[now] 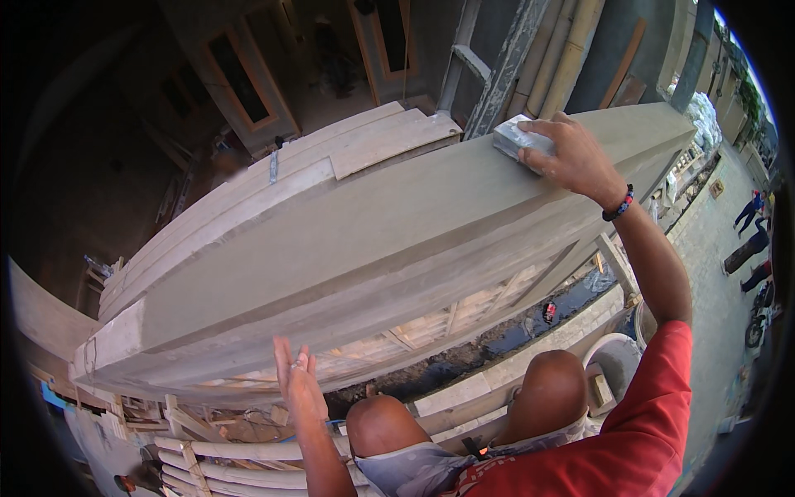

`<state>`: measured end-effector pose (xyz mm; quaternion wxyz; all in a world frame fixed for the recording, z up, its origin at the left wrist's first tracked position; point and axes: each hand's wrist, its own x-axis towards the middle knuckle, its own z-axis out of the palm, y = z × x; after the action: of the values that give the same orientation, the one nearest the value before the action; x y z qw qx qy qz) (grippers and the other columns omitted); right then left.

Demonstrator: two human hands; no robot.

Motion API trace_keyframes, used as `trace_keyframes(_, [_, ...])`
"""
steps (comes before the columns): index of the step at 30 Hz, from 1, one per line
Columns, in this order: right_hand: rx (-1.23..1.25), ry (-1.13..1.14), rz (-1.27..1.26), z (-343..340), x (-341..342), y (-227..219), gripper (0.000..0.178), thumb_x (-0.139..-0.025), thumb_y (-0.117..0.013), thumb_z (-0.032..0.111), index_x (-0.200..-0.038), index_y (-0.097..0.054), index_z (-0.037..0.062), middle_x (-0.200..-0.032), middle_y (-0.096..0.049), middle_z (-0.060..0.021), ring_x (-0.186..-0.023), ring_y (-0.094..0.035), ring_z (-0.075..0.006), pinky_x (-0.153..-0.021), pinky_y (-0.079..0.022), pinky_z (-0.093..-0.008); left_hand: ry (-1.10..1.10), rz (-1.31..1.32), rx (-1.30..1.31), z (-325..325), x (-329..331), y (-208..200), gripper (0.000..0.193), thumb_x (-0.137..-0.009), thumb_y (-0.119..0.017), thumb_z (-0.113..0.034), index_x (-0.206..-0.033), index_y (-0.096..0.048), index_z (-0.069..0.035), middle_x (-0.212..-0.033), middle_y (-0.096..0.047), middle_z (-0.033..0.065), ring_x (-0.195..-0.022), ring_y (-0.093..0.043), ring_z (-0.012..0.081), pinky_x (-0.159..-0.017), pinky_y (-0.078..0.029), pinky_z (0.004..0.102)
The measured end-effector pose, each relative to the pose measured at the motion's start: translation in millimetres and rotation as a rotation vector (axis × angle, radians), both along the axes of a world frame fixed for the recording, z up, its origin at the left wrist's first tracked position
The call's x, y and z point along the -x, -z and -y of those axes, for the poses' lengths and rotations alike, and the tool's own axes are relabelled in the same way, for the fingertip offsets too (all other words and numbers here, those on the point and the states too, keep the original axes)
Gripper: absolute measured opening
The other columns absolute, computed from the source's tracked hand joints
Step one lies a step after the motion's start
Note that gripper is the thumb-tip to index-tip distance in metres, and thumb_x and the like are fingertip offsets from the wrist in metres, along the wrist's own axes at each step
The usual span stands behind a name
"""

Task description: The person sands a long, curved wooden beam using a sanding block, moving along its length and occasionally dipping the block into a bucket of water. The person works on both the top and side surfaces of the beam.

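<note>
A long grey ledge point(364, 215) sweeps from 8 o'clock up to 2 o'clock, its smooth top resembling soft plaster; if it is damp, uneven pressure could gouge it. Pale boards point(389, 141) line its far side, around 10 to 12 o'clock, their raised edges a possible snag for anything swept along the ledge. A dark, wet channel point(584, 296) runs below, from 4 to 6 o'clock, ready to swallow whatever might slip off the near side. The worker's bent knees point(556, 385) show at 5 and 6 o'clock; with one arm stretched far out, overreaching could upset the worker's balance. A pale bucket point(623, 352) stands just beside the leg at 4 o'clock, where a shift of the knee might knock it.

At 2 o'clock, the right hand point(571, 157) has its fingers closed around a silvery block point(523, 144) near the ledge's far upper edge; a slick surface or loose hold could send it over. At 7 o'clock, the left hand point(300, 379) is raised with fingers extended, holding nothing, near the ledge's lower face; whether it touches is unclear, and it appears to offer little support. A beaded bracelet point(619, 203) circles the right wrist and could scrape the surface if the arm dipped.
</note>
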<state>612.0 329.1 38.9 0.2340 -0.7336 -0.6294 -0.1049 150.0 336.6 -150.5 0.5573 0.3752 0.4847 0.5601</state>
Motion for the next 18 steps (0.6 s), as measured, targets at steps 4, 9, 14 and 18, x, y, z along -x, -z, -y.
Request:
trace_keyframes(4, [-0.014, -0.030, 0.002, -3, 27, 1, 0.045, -0.081, -0.068, 0.034, -0.115, -0.071, 0.0049, -0.090, -0.066, -0.0250, -0.090, -0.061, -0.0367, -0.083, -0.049, -0.0442, 0.054, 0.021, -0.004, -3, 0, 4, 0.075, -0.091, -0.053, -0.010, -0.157, -0.017, -0.008, -0.164, -0.012, 0.0148, -0.142, -0.031, 0.0374, -0.116, -0.023, 0.0428])
trace_keyframes(9, [-0.033, -0.187, 0.070, -19, 69, 15, 0.052, -0.084, -0.067, 0.041, -0.121, -0.069, 0.0049, -0.091, -0.060, -0.0184, -0.084, -0.059, -0.0312, -0.075, -0.047, -0.0416, 0.087, 0.001, -0.026, -3, -8, 3, 0.075, -0.093, -0.053, -0.016, -0.157, -0.014, -0.005, -0.163, -0.013, 0.0177, -0.143, -0.030, 0.0387, -0.117, -0.023, 0.0457])
trace_keyframes(14, [-0.172, -0.336, -0.140, -18, 64, -16, 0.053, -0.086, -0.065, 0.044, -0.122, -0.069, 0.0052, -0.100, -0.063, -0.0192, -0.086, -0.060, -0.0288, -0.073, -0.049, -0.0374, 0.099, -0.004, -0.015, -6, -11, 2, 0.075, -0.094, -0.052, -0.015, -0.157, -0.013, -0.005, -0.163, -0.012, 0.0167, -0.141, -0.032, 0.0382, -0.116, -0.024, 0.0457])
trace_keyframes(18, [-0.340, -0.149, -0.236, -2, -10, -27, 0.052, -0.084, -0.066, 0.039, -0.121, -0.068, 0.0023, -0.101, -0.067, -0.0228, -0.091, -0.064, -0.0314, -0.082, -0.050, -0.0373, 0.122, 0.012, -0.001, -8, -13, 2, 0.074, -0.095, -0.051, -0.014, -0.157, -0.012, -0.005, -0.163, -0.011, 0.0160, -0.140, -0.034, 0.0379, -0.116, -0.024, 0.0461])
